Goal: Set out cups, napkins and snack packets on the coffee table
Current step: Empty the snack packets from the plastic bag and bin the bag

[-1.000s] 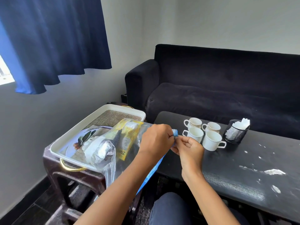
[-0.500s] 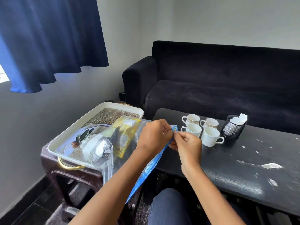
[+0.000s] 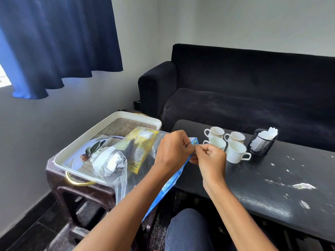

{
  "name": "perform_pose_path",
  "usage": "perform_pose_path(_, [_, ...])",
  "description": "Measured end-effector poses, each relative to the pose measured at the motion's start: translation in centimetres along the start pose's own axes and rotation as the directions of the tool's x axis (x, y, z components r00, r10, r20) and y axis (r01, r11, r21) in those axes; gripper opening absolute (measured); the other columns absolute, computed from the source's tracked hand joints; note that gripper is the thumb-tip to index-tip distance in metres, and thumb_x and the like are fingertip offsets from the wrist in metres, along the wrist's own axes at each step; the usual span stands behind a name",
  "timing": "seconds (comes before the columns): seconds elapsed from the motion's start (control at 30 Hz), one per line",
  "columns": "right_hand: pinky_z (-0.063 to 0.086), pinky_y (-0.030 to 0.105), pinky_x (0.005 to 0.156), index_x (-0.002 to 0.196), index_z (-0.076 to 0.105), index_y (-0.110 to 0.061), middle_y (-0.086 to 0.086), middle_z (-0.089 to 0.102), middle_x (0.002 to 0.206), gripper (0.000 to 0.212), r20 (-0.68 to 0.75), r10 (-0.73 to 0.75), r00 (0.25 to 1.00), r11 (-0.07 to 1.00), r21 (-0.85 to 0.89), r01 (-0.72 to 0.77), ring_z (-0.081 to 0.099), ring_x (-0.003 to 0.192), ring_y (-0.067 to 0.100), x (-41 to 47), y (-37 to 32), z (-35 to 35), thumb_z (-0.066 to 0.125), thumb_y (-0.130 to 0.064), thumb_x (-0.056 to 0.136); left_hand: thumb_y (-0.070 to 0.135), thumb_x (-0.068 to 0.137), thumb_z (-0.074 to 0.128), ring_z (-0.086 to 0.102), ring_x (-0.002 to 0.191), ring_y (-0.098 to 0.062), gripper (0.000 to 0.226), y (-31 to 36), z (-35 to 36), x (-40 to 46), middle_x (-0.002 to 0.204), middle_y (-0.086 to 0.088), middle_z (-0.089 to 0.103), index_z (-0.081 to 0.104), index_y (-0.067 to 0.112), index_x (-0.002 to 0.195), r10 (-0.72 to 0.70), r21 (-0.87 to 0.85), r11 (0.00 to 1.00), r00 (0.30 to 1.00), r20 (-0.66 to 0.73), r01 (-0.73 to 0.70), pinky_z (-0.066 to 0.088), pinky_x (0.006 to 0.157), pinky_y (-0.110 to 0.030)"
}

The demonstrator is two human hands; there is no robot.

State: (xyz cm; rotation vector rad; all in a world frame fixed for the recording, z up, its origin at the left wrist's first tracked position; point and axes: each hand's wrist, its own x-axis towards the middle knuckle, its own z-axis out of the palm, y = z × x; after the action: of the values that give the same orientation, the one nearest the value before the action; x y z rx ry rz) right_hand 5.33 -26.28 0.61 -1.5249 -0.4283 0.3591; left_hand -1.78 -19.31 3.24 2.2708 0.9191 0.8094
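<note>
I see two hands meeting over the gap between the tray and the black counter (image 3: 272, 187). The left hand (image 3: 172, 151) has its fingers curled and pinches the top edge of a clear plastic bag (image 3: 130, 171) with a blue strip. The right hand (image 3: 210, 160) is curled too, and its grip pinches the same edge, right next to the left one. The two hands touch at the fingertips.

The bag hangs down from the hands and leans on the white tray (image 3: 116, 124). Inside it I see a yellow snack packet (image 3: 139, 149) and a shiny silver packet (image 3: 112, 163). The tray sits on a dark brown side table (image 3: 76, 191).

Four white cups (image 3: 235, 151) stand close together on the counter, just past the right hand. Beside them is a black mesh holder (image 3: 261, 144) with white napkins (image 3: 270, 133) sticking out of it. A dark sofa (image 3: 253, 87) is behind the counter.
</note>
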Motion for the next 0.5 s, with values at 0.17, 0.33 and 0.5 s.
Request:
perform_pose_path(0.17, [0.054,0.024,0.053,0.069,0.066,-0.005,0.002,0.068,0.059,0.011,-0.053,-0.040,0.998,0.997,-0.068,0.036,0.062,0.046,0.007,0.21,0.01,0.29,0.062,-0.003,0.080,0.017,0.079,0.064,0.055,0.061,-0.012,0.008,0.01,-0.12,-0.05,0.067,0.002,0.062,0.061,0.010,0.075,-0.030,-0.011,1.000,0.996,-0.081,0.029,0.036,0.048,-0.018])
perform_pose_path(0.33, [0.054,0.031,0.056,0.064,0.063,-0.008,0.002,0.066,0.055,0.012,-0.100,-0.056,0.993,0.993,-0.110,0.045,0.063,0.053,0.017,0.17,-0.02,0.50,0.063,-0.004,0.076,0.014,0.080,0.060,0.060,0.068,-0.021,0.007,0.31,-0.17,-0.17,0.070,-0.002,0.063,0.060,0.008,0.076,-0.023,0.008,1.000,0.995,-0.101,0.024,0.041,0.053,-0.030])
perform_pose_path(0.5, [0.050,0.029,0.059,0.063,0.061,-0.014,0.001,0.067,0.057,0.012,-0.112,-0.092,0.989,0.979,-0.193,0.070,0.066,0.060,0.021,0.08,-0.05,0.59,0.063,-0.011,0.075,0.012,0.080,0.057,0.050,0.062,-0.019,0.007,0.16,-0.22,0.15,0.066,0.000,0.058,0.058,0.007,0.075,0.010,0.065,0.998,0.991,-0.133,-0.002,0.032,0.048,-0.029])
